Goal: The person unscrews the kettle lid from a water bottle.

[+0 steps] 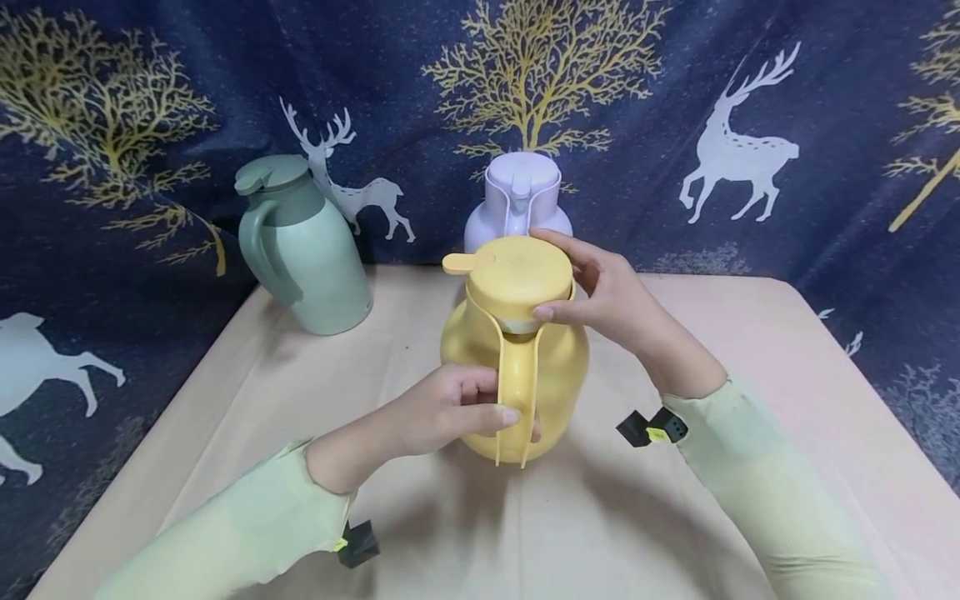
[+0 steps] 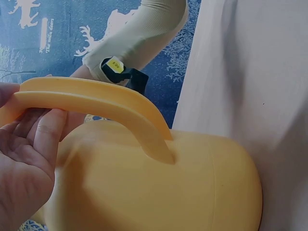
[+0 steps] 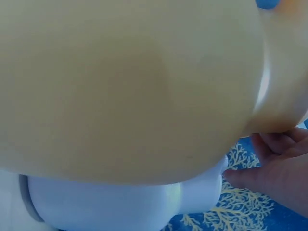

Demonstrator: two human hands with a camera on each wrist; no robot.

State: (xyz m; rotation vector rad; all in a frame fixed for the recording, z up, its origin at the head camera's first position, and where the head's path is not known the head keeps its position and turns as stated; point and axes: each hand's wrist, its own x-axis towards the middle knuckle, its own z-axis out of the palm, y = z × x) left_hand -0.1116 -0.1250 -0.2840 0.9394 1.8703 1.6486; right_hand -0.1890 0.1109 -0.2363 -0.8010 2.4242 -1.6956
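A yellow vacuum jug (image 1: 558,375) stands in the middle of the head view, its handle (image 1: 517,379) toward me. My left hand (image 1: 442,408) grips that handle, thumb across its outer face; the left wrist view shows the fingers (image 2: 49,137) curled beneath the handle. On top, my right hand (image 1: 615,292) holds the round yellow lid (image 1: 521,267) from the right, thumb at the front edge and fingers behind. The lid's tab (image 1: 459,263) points left, and a pale band (image 1: 519,326) shows below it. In the right wrist view the jug's body (image 3: 120,96) hides most of the lid.
Directly behind the yellow jug stands a lilac jug (image 1: 522,179), partly hidden. A green jug (image 1: 315,258) is at the table's back left. Dark blue cloth with deer and trees (image 1: 615,192) hangs behind the pale tabletop (image 1: 705,333).
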